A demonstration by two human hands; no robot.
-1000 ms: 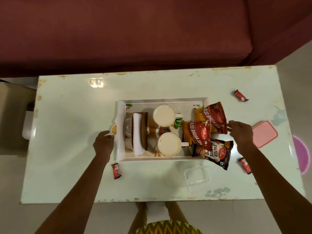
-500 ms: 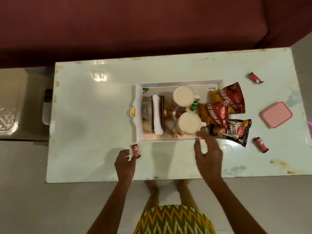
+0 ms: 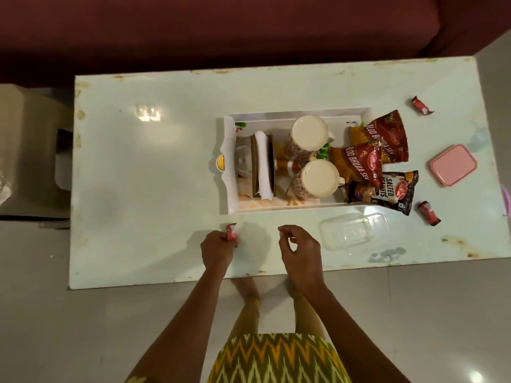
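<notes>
Seen from the head camera, a pale, glossy tabletop fills the middle of the view. Its edges are chipped and rust-spotted, there are smudged stains near its right front corner, and a ceiling light is mirrored on its left half. Behind it runs a maroon sofa. A beige piece of furniture stands at the left end, and the floor below is light polished tile.

The left hand is at the near edge of the tabletop, its fingers pinching a small red candy wrapper just in front of the near left corner of a white tray. The right hand hovers beside it with its fingers loosely curled and nothing in them.

The tray holds a wooden napkin stand and two cream mugs. Two red snack packets and a dark peanut packet spill over its right rim.

A clear plastic box lies in front of the tray, to the right of the right hand. A pink lid sits near the right end. Two more red candies lie there too, well apart, one behind the lid and one in front of it.
</notes>
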